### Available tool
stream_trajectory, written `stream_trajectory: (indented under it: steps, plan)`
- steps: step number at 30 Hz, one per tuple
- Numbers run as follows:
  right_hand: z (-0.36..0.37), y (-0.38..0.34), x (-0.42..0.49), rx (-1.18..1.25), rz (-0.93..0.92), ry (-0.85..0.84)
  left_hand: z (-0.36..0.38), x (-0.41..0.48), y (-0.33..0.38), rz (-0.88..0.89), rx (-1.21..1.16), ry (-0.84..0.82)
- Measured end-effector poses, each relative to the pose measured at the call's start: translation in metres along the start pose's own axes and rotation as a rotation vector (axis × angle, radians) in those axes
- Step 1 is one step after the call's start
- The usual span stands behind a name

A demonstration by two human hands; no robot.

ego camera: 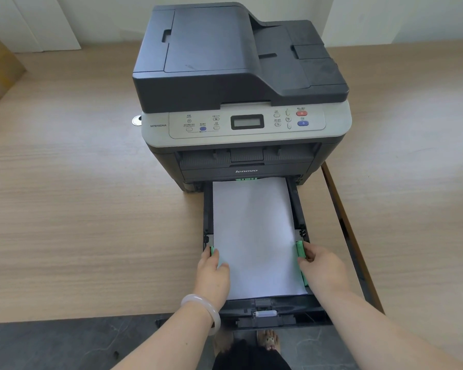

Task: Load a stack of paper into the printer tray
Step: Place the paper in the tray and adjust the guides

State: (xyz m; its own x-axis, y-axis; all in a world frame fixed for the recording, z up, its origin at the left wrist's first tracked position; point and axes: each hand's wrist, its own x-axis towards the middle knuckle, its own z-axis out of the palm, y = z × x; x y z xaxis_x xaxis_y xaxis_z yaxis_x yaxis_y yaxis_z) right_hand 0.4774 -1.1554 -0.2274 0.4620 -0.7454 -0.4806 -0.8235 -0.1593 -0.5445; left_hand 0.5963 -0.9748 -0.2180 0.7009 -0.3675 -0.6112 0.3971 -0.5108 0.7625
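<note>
Nearest, a pale bangle point(207, 309) is worn on the left wrist. The left hand point(213, 273) is pinched on the left green guide point(212, 251), the right hand point(321, 268) on the right green guide point(300, 252). The paper stack point(254, 231) is laid flat between them in the pulled-out tray point(300, 309). Beyond, the printer point(238, 76) is set on a wooden table point(78, 196).
</note>
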Motion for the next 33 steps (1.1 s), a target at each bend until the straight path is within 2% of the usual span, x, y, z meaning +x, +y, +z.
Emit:
stream_trajectory:
  steps: [6,14,18,22,24,28,33]
  plan:
    - [-0.002,0.001,0.005,-0.078,-0.028,-0.005,0.003,0.003,0.005,-0.053,-0.015,-0.012]
    - [0.002,0.001,0.005,-0.093,-0.041,0.041,0.002,0.004,-0.001,0.004,0.297,-0.004]
    - [0.004,0.001,0.003,-0.105,-0.053,0.074,0.001,0.004,-0.008,0.156,0.557,0.053]
    - [0.006,0.003,0.0,-0.124,-0.072,0.129,-0.007,0.009,-0.011,0.389,0.781,0.199]
    - [0.008,0.005,-0.001,-0.131,-0.077,0.124,-0.011,0.014,-0.013,0.35,0.853,0.264]
    - [0.018,0.009,0.001,-0.177,-0.044,0.039,-0.006,0.022,-0.018,0.155,0.798,0.274]
    - [0.024,0.014,0.005,-0.24,-0.081,0.061,-0.001,0.03,-0.026,0.143,0.852,0.288]
